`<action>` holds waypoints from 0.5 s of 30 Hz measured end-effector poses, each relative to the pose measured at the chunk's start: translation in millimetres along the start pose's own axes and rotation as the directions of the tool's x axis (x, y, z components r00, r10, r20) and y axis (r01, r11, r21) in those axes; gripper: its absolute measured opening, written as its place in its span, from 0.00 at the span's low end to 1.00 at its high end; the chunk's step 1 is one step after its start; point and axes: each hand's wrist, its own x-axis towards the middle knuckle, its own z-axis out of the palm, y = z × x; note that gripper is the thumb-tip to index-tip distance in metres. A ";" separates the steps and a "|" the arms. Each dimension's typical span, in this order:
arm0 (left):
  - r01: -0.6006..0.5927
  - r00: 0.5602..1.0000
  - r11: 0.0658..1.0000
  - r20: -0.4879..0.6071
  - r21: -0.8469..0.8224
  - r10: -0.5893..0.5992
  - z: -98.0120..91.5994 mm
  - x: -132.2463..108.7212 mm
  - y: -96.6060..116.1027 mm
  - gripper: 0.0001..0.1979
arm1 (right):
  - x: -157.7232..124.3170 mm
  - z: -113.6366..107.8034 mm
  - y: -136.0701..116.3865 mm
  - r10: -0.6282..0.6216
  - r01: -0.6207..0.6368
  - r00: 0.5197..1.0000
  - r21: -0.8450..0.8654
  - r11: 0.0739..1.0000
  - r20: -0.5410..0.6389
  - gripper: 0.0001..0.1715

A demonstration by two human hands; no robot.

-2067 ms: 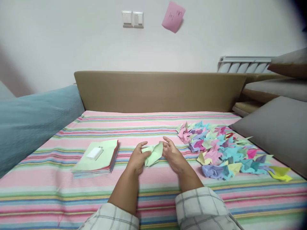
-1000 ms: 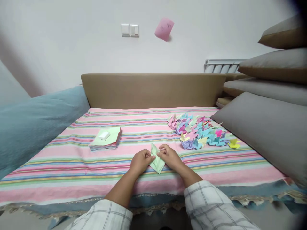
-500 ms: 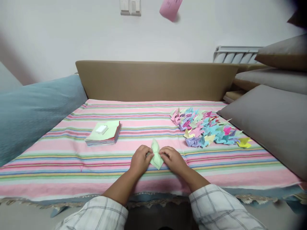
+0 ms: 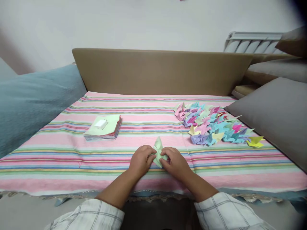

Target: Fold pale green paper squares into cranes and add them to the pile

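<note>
A pale green piece of folded paper (image 4: 158,149) lies on the striped cloth (image 4: 72,153) near its front edge. My left hand (image 4: 141,160) pinches its left side with curled fingers. My right hand (image 4: 175,162) presses and pinches its right side, fingers closed on it. Only the paper's pointed upper tip and a narrow middle strip show between my hands. Both forearms come up from plaid sleeves at the bottom of the view.
A stack of coloured paper sheets (image 4: 103,128) with a small white object (image 4: 101,123) on top lies at the left. A heap of several folded paper cranes (image 4: 211,126) sits at the right. A blue cushion (image 4: 31,102), grey cushions (image 4: 275,111) and a tan backrest (image 4: 158,72) border the cloth.
My hands brought the green paper down onto the cloth and closed in over it, so less of it shows. The view has tilted downward.
</note>
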 end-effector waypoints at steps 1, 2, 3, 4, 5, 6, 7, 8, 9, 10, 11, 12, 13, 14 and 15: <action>0.002 1.000 1.000 0.002 0.005 -0.002 0.2 0.2 0.3 0.07 | 0.2 1.0 -0.3 0.002 -0.002 1.000 -0.009 1.000 -0.004 0.08; 0.005 1.000 1.000 0.004 0.010 -0.005 0.3 0.4 0.7 0.08 | 0.3 1.7 -0.8 0.006 -0.006 1.000 -0.016 1.000 -0.007 0.09; 0.009 1.000 1.000 0.007 0.014 -0.009 0.3 0.5 1.1 0.08 | 0.3 2.0 -1.4 0.010 -0.010 1.000 -0.020 1.000 -0.009 0.09; 0.015 1.000 1.000 0.010 0.018 -0.015 0.3 0.7 1.5 0.08 | 0.3 2.1 -2.2 0.014 -0.014 1.000 -0.025 1.000 -0.008 0.10; 0.022 1.000 1.000 0.013 0.021 -0.022 0.4 0.8 1.9 0.08 | 0.1 2.1 -3.0 0.016 -0.016 1.000 -0.031 0.999 -0.006 0.11; 0.027 1.000 0.999 0.016 0.025 -0.027 0.6 0.9 2.0 0.08 | -0.1 2.0 -3.7 0.017 -0.017 1.000 -0.039 0.999 -0.002 0.11; 0.030 0.999 0.999 0.017 0.031 -0.031 1.0 0.9 2.1 0.08 | -0.4 1.9 -4.3 0.015 -0.015 1.000 -0.048 0.999 0.002 0.11; 0.033 0.999 0.999 0.017 0.039 -0.033 1.7 0.8 2.0 0.08 | -0.7 1.9 -4.7 0.013 -0.012 1.000 -0.055 0.998 0.005 0.11; 0.034 0.999 0.998 0.015 0.049 -0.035 2.5 0.8 1.9 0.08 | -0.9 1.9 -5.0 0.008 -0.008 1.000 -0.061 0.998 0.006 0.11; 0.034 0.999 0.998 0.012 0.061 -0.035 3.4 0.7 1.7 0.08 | -1.2 1.8 -5.2 0.002 -0.001 1.000 -0.065 0.998 0.005 0.11; 0.034 0.999 0.997 0.008 0.073 -0.035 4.5 0.6 1.6 0.08 | -1.5 1.6 -5.4 -0.005 0.006 1.000 -0.067 0.998 0.004 0.11; 0.036 0.999 0.996 0.004 0.086 -0.036 5.5 0.6 1.5 0.08 | -1.7 1.4 -5.6 -0.012 0.012 1.000 -0.068 0.998 0.004 0.11; 0.038 0.999 0.994 0.000 0.099 -0.038 6.4 0.5 1.6 0.09 | -2.0 1.0 -5.8 -0.017 0.017 1.000 -0.070 0.997 0.005 0.10; 0.040 0.999 0.993 -0.002 0.112 -0.040 7.2 0.6 1.9 0.09 | -2.2 0.5 -6.1 -0.020 0.020 1.000 -0.072 0.997 0.006 0.10; 0.041 0.999 0.991 -0.003 0.125 -0.041 7.8 0.6 2.3 0.09 | -2.4 0.0 -6.5 -0.021 0.021 1.000 -0.075 0.997 0.008 0.09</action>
